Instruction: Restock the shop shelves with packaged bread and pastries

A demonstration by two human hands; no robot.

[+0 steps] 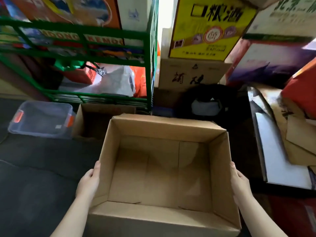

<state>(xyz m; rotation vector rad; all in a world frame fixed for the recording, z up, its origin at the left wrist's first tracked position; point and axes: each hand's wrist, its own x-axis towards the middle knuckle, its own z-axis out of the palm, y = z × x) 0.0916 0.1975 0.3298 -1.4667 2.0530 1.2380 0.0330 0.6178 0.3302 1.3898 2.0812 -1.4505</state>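
You held an open cardboard box [159, 168] between your two hands, near and in the middle of the scene, above the dark floor [34, 168]. Its top was open towards you and its brown inside floor showed.

Your left hand [88, 182] lay against the outside of the box's left wall, near its near corner, with the thumb stretched straight up along the wall's edge. Your right hand [239, 182] lay the same way against the outside of the right wall, thumb pointing far along the rim. The other fingers of both hands were hidden behind the walls, so I cannot tell whether they were curled under the box or pressed flat to it.

Just beyond the box on the left stood a smaller open carton [95, 120], and left of that a clear plastic tub [42, 118] with orange clips. Behind them rose a green metal rack [148, 69], with a white bag [111, 81] on its lower shelf and printed cartons on the shelf above it. Far and right of the rack, a yellow carton [210, 28] sat on a brown carton [188, 74] with dark handwriting. Flattened cardboard [299, 147] lay piled at the right.
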